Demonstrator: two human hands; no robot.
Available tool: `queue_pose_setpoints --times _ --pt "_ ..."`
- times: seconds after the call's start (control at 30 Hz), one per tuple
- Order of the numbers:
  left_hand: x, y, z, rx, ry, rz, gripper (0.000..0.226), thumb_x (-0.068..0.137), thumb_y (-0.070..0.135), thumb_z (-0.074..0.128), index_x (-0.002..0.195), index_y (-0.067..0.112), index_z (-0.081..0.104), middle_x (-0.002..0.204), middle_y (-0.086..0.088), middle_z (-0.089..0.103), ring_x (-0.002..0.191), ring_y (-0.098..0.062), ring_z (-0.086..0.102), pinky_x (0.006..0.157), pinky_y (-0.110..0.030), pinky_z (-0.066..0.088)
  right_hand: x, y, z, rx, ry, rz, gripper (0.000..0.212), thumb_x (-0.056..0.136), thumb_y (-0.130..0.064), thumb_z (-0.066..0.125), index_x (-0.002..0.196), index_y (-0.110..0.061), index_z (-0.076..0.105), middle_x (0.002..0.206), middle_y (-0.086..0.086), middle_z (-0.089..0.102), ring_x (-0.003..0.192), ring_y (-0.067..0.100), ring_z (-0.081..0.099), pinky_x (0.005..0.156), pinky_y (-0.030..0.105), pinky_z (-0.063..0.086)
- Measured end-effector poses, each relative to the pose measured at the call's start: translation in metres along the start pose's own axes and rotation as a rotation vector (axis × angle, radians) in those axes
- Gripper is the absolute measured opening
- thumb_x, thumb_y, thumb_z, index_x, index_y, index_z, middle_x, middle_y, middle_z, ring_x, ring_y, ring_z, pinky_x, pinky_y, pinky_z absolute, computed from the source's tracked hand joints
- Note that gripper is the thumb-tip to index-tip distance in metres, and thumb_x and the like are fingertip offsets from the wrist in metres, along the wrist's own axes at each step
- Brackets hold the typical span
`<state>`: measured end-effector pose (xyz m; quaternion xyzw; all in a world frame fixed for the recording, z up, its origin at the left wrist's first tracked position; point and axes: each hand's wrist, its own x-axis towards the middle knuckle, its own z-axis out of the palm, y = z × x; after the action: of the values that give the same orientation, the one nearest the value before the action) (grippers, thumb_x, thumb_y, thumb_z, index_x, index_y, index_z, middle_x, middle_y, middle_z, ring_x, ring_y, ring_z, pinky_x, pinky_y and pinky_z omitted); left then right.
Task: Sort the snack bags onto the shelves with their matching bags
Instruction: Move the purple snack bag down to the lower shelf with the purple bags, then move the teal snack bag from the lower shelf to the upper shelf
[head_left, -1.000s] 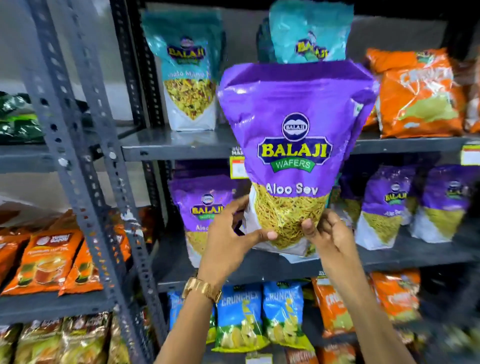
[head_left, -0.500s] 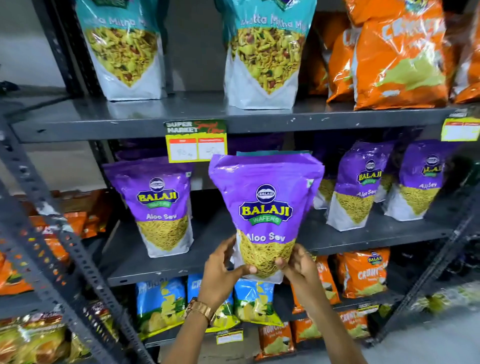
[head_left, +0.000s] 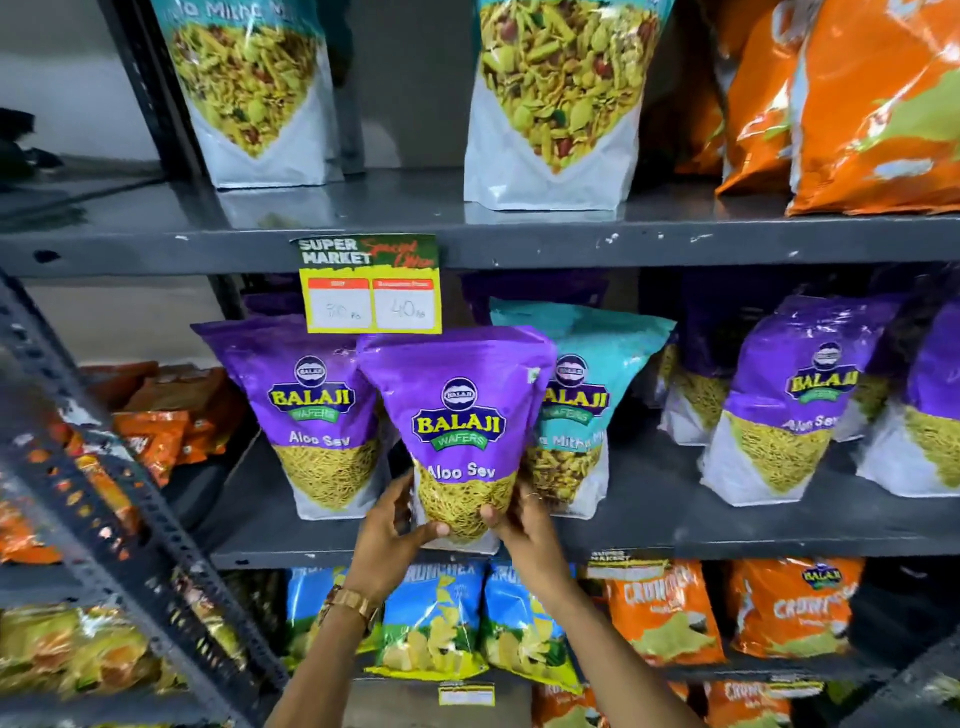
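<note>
Purple foil Aloo Sev pouch (head_left: 457, 415) upright at front edge of grey metal middle shelf (head_left: 675, 525), base clasped by left hand (head_left: 387, 535) and right hand (head_left: 522, 525) (teal mix pouch (head_left: 587, 374) just behind), matching purple pouch (head_left: 306, 410) beside.

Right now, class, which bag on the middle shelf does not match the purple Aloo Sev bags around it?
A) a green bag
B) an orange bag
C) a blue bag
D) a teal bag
D: a teal bag stands on the middle shelf just behind the purple Aloo Sev bag gripped by the left hand and right hand, among the other purple bags.
</note>
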<state>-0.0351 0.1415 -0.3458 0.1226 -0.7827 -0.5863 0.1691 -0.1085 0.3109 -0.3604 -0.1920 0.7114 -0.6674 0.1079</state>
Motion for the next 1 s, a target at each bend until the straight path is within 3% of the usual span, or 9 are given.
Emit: queue_pose_setpoints --times 0.17,0.33,0.43,0.5,0.6,0.7,0.8,0.9,1.0 --pt "0.007 -0.006 0.008 -0.024 0.128 -0.012 0.072 0.078 -0.003 0.072 0.141 0.008 0.040 0.136 -0.013 0.058 0.125 -0.028 0.056 0.103 -0.051 0.049 0.024 -0.008 0.011 -0.002 -0.051 -0.017 0.082 0.077 -0.060 0.065 0.137 -0.007 0.049 0.132 0.009 0.065 0.122 0.018 0.062 0.099 0.028 0.050" --pt "0.013 -0.003 0.025 0.017 0.296 -0.020 0.073 0.074 0.010 0.078 0.140 0.010 0.045 0.133 -0.017 0.059 0.120 -0.033 0.057 0.098 -0.056 0.049 0.037 -0.004 0.017 -0.084 0.036 -0.054 0.046 0.090 -0.024 0.059 0.129 0.001 0.054 0.124 0.015 0.067 0.109 0.016 0.064 0.081 -0.001 0.041" --pt "0.007 -0.002 0.035 0.118 0.379 -0.003 0.071 0.076 0.017 0.078 0.138 0.008 0.046 0.138 -0.018 0.053 0.126 -0.033 0.050 0.103 -0.052 0.044 0.036 -0.005 0.017 -0.081 0.070 -0.047 0.048 0.093 -0.025 0.063 0.132 0.000 0.054 0.126 0.014 0.068 0.113 0.018 0.064 0.101 0.025 0.048" --pt "0.000 -0.002 0.043 0.191 0.488 0.028 0.067 0.079 0.014 0.076 0.137 0.005 0.045 0.138 -0.021 0.049 0.127 -0.038 0.047 0.103 -0.051 0.044 0.030 -0.006 0.012 -0.071 0.101 -0.041 0.043 0.090 -0.025 0.067 0.127 -0.004 0.060 0.122 0.011 0.072 0.114 0.020 0.067 0.101 0.041 0.051" --pt "-0.014 0.006 0.060 0.291 0.611 0.186 0.049 0.085 0.024 0.066 0.128 0.010 0.049 0.120 -0.014 0.054 0.104 -0.035 0.056 0.087 -0.047 0.051 0.015 -0.005 -0.008 -0.058 0.268 -0.053 0.014 0.088 -0.034 0.069 0.090 -0.022 0.075 0.086 0.000 0.080 0.081 0.014 0.074 0.078 0.042 0.061" --pt "-0.019 0.019 0.081 0.265 0.417 0.331 0.029 0.088 0.023 0.057 0.117 0.020 0.055 0.104 -0.002 0.061 0.092 -0.018 0.062 0.078 -0.043 0.055 0.007 -0.007 -0.036 -0.040 0.525 -0.151 0.029 0.081 -0.050 0.069 0.066 -0.025 0.063 0.063 -0.006 0.069 0.057 0.011 0.065 0.058 0.026 0.054" --pt "-0.005 0.032 0.105 0.234 0.152 0.309 0.044 0.091 0.020 0.059 0.134 0.019 0.048 0.127 -0.003 0.060 0.116 -0.017 0.058 0.099 -0.041 0.051 0.015 -0.009 -0.060 -0.016 0.665 -0.177 0.041 0.073 -0.057 0.072 0.090 -0.023 0.056 0.086 -0.001 0.056 0.073 0.004 0.053 0.067 0.012 0.043" --pt "0.013 0.048 0.124 0.125 0.029 0.191 0.071 0.089 0.025 0.064 0.148 0.013 0.026 0.152 -0.003 0.039 0.141 -0.018 0.037 0.117 -0.037 0.032 0.030 -0.006 -0.079 0.009 0.495 -0.059 0.085 0.069 -0.052 0.077 0.138 -0.012 0.046 0.131 -0.001 0.049 0.116 0.006 0.053 0.091 0.016 0.043" --pt "0.027 0.053 0.131 0.147 -0.007 0.161 0.077 0.085 0.019 0.069 0.147 0.009 0.025 0.150 -0.009 0.042 0.139 -0.020 0.039 0.115 -0.037 0.034 0.035 -0.001 -0.089 0.048 0.277 -0.069 0.066 0.083 -0.024 0.073 0.142 -0.015 0.046 0.129 -0.013 0.063 0.116 -0.002 0.064 0.085 0.009 0.050"
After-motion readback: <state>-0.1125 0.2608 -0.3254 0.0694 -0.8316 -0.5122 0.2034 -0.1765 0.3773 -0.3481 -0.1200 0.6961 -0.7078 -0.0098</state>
